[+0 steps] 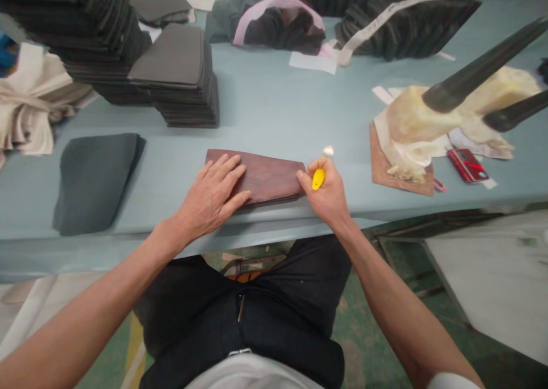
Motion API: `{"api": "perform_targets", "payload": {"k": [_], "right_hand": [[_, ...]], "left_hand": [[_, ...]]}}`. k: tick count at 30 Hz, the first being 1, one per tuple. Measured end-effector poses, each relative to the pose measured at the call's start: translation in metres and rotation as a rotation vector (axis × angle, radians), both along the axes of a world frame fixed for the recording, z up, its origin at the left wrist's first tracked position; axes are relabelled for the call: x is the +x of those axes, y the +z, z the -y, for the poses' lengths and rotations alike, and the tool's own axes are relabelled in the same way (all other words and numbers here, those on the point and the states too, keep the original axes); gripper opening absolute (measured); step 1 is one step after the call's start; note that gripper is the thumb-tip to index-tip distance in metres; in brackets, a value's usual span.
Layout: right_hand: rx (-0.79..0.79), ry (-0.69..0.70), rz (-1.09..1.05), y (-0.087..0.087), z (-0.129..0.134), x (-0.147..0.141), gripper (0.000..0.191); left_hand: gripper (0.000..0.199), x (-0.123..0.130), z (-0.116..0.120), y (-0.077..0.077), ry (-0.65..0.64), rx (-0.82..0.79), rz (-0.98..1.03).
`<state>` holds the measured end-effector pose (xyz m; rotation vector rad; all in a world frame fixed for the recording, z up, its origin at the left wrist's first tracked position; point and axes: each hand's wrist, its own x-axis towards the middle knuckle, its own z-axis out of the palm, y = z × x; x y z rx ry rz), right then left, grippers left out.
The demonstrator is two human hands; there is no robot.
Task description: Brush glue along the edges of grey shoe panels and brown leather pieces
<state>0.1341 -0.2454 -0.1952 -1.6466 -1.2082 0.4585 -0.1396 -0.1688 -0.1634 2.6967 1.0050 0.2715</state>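
Observation:
A stack of brown leather-like pieces (274, 175) lies near the front edge of the table. My left hand (216, 195) rests flat on its left part, fingers spread. At the stack's right end is my right hand (325, 192), closed around a tool with a yellow handle (318, 179); a pale, shiny tip sticks out beyond the fingers. The thumb and fingertips of that hand touch the right edge of the brown stack.
Tall stacks of dark pieces (177, 57) stand at the back left, with a dark piece (96, 183) nearer. To the right are a glue-stained block (411, 120) with dark handles, a brown board (379, 160) and a red device (466, 165).

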Motion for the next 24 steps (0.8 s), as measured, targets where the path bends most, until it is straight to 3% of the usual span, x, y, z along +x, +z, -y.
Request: {"api": "perform_targets", "payload": {"k": [10, 13, 19, 24], "right_hand": [[0.066, -0.047, -0.081, 0.025, -0.015, -0.009, 0.023], [0.1, -0.071, -0.113, 0.035, -0.02, -0.013, 0.022], [0.136, -0.146, 0.082, 0.054, -0.026, -0.016, 0.018], [0.14, -0.087, -0.108, 0.056, -0.031, -0.017, 0.02]], "left_hand": [[0.103, 0.004, 0.007, 0.003, 0.011, 0.036, -0.018], [0.097, 0.012, 0.012, 0.002, 0.051, 0.066, 0.0], [0.084, 0.024, 0.019, 0.005, 0.109, 0.08, 0.052], [0.076, 0.031, 0.022, 0.006, 0.149, 0.096, 0.077]]}}
